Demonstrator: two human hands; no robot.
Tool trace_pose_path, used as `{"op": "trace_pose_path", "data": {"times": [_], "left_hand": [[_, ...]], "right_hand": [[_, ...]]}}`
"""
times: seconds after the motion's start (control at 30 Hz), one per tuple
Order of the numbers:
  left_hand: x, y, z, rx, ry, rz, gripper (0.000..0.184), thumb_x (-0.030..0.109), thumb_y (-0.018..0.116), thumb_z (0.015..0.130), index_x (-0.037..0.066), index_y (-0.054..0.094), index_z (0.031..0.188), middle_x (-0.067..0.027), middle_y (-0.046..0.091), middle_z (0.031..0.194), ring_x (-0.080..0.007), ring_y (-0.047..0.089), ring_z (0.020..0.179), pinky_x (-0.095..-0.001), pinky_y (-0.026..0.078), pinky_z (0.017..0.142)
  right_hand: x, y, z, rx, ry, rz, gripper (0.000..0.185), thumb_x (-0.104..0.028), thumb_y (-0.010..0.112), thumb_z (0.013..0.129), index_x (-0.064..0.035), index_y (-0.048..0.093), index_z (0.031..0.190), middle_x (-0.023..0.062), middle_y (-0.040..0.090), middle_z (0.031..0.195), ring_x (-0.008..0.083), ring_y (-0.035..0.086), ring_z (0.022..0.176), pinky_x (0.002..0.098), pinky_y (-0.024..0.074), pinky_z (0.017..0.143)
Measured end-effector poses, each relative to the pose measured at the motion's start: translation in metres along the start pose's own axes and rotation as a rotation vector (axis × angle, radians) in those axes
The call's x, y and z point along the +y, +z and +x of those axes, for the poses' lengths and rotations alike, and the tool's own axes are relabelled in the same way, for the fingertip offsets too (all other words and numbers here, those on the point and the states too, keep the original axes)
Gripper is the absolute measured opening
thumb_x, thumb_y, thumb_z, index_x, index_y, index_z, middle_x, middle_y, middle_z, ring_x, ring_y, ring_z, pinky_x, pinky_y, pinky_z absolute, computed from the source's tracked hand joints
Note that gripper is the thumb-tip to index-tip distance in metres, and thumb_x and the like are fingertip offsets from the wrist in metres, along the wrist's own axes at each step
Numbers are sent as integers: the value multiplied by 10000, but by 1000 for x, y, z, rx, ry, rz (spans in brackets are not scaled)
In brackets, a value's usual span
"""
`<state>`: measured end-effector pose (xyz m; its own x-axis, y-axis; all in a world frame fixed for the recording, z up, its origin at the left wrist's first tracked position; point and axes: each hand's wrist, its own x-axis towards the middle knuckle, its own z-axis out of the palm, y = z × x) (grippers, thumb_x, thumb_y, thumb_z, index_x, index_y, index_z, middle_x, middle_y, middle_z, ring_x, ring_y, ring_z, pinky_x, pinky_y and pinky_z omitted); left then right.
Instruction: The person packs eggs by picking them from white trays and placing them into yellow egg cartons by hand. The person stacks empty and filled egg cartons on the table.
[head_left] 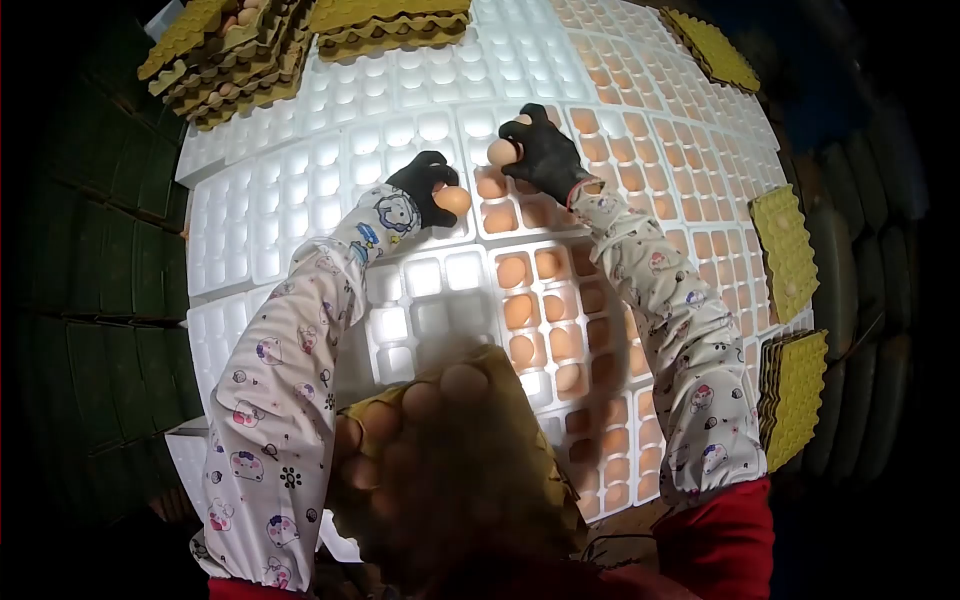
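In a black glove, my left hand [424,186] is closed around a brown egg [453,200] above the white foam tray [407,218]. My right hand [548,152], gloved in black too, grips a paler egg [503,152]; a second egg [523,119] shows at its fingertips. Below the right hand, brown eggs [499,217] sit in the pockets of a foam tray. Close to my body, a pulp egg tray [533,420] carries several eggs [464,382], its lower part dark in shadow.
White foam trays [225,225] cover the surface in rows, with eggs in those on the right [718,245]. Stacked pulp trays stand at the back left [240,75], back middle [390,22] and along the right edge [793,395]. Dark stacked shapes [85,300] line the left side.
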<state>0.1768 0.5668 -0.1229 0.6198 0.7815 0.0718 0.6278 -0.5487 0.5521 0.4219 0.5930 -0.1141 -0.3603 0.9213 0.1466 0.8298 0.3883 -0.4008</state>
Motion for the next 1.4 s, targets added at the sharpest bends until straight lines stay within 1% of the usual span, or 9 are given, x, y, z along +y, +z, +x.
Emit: {"op": "trace_pose_path", "data": {"times": [0.23,0.5,0.63,0.73,0.8,1.03,1.17,1.27,1.4], "left_hand": [[-30,18,26,-170,-99,144,537,243,807,623,127,561,1086,-92,455,1215,-286,572,1023,-376,493,861],[-52,18,84,-96,-504,61,370,284,602,789,120,626,1120,-94,678,963,-221,656,881,-310,506,846],[-65,41,117,-121,-452,15,389,316,649,808,123,599,1142,-71,638,1074,-199,615,944,-321,500,841],[-48,59,137,50,-537,-1995,450,394,616,805,105,568,1148,-273,557,1115,-397,585,955,-507,474,862],[-18,39,128,38,-549,-1821,458,390,606,821,106,550,1176,-226,560,1133,-351,582,972,-469,476,862],[72,-80,-78,53,-459,-1097,591,429,469,916,85,335,1377,-111,470,1309,-228,529,1103,-362,450,916],[10,-96,-311,521,-750,-1049,497,341,412,941,92,363,1368,-109,499,1280,-196,563,1021,-356,483,867],[63,-38,-437,755,-1180,-988,428,330,418,948,106,441,1312,-54,560,1210,-180,583,971,-323,494,809],[135,101,-494,479,-1132,-1104,462,357,466,934,102,433,1318,-87,534,1240,-226,551,1069,-378,464,899]], "right_hand": [[31,28,73,-305,-227,63,358,-269,719,702,-210,660,1050,90,431,1281,270,569,1033,380,463,886],[75,63,85,468,-83,-44,374,-444,722,709,-194,671,984,140,509,1192,302,559,990,397,463,860],[27,53,45,276,-239,446,459,-394,662,787,-128,561,1146,167,544,1109,330,550,1018,422,454,861],[25,47,30,255,-296,528,466,-312,638,814,-114,484,1207,162,549,1085,355,550,1011,406,462,849],[49,35,25,413,-145,450,481,-274,657,797,-99,466,1202,173,555,1098,370,555,998,411,458,852],[230,-3,34,271,550,26,499,-317,653,735,-146,542,1191,155,586,1123,329,561,1048,420,447,891],[210,-6,0,495,218,211,375,-295,631,790,-124,597,1122,122,628,1028,262,603,947,371,471,830],[70,-32,-103,22,345,989,320,-276,594,862,-56,598,1094,35,630,962,121,576,771,263,462,722],[-44,-22,-253,-614,416,1308,352,-261,482,955,-5,533,1192,53,618,998,108,568,819,264,470,752]]}}
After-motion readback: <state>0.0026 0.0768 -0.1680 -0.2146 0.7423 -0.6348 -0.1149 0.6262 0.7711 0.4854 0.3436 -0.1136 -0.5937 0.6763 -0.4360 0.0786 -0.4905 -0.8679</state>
